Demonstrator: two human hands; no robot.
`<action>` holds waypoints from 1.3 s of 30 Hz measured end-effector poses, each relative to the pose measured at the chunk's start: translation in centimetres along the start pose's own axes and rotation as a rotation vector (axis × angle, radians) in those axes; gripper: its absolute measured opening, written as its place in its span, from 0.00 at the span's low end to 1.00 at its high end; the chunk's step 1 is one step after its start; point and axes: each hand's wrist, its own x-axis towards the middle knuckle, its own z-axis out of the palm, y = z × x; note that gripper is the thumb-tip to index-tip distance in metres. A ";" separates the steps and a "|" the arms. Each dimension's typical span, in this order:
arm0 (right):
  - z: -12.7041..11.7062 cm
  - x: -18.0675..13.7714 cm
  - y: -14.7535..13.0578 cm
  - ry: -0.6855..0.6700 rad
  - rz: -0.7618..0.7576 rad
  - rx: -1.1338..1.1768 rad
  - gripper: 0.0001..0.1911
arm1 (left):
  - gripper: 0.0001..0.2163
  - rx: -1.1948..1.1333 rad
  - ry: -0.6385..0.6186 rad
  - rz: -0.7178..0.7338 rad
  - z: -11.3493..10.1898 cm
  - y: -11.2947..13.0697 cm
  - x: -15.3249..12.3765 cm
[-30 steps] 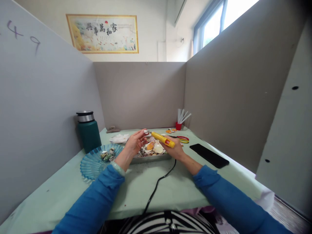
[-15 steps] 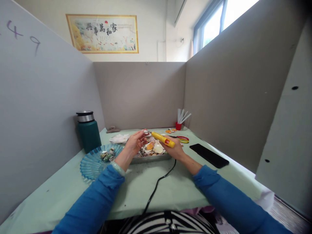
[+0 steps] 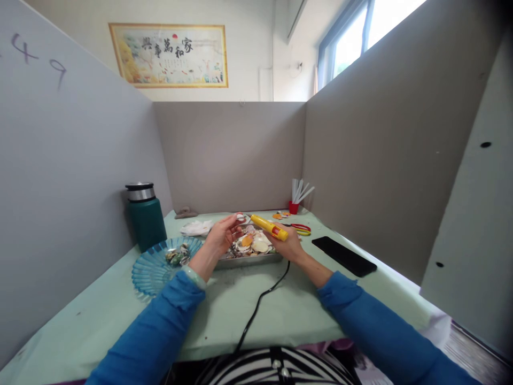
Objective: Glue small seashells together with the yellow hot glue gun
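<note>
Between the fingertips of my left hand (image 3: 220, 236) is a small white shell (image 3: 240, 217). My right hand (image 3: 287, 243) is wrapped round a yellow glue gun (image 3: 267, 226), its tip pointing left at the shell with a small gap between them. A black cord (image 3: 260, 299) runs from below my right hand to the table's front edge. Under both hands sits a metal tray (image 3: 248, 262) heaped with seashells (image 3: 260, 246), partly hidden by my hands. Left of my left wrist, a blue glass plate (image 3: 146, 275) carries a clump of small greenish-brown shells (image 3: 177, 255).
A green bottle (image 3: 146, 224) stands behind the plate, near white tissue (image 3: 196, 228). At the back right are a red cup (image 3: 293, 208) of white sticks (image 3: 300, 191), orange shells (image 3: 281, 215) and red-and-yellow-handled scissors (image 3: 301, 229). A black phone (image 3: 343, 255) lies right. Grey partitions (image 3: 228, 155) enclose the table.
The glue gun's tip has drawn slightly up and right, away from the shell. My left hand has barely moved and still holds the shell.
</note>
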 end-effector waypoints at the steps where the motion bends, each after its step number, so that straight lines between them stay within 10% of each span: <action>1: 0.0 0.0 0.0 0.004 0.001 -0.005 0.12 | 0.08 0.001 0.001 0.000 0.0 0.0 0.0; 39: 0.4 -0.5 0.7 -0.094 -0.071 0.006 0.09 | 0.09 0.011 0.027 0.007 -0.1 -0.3 0.3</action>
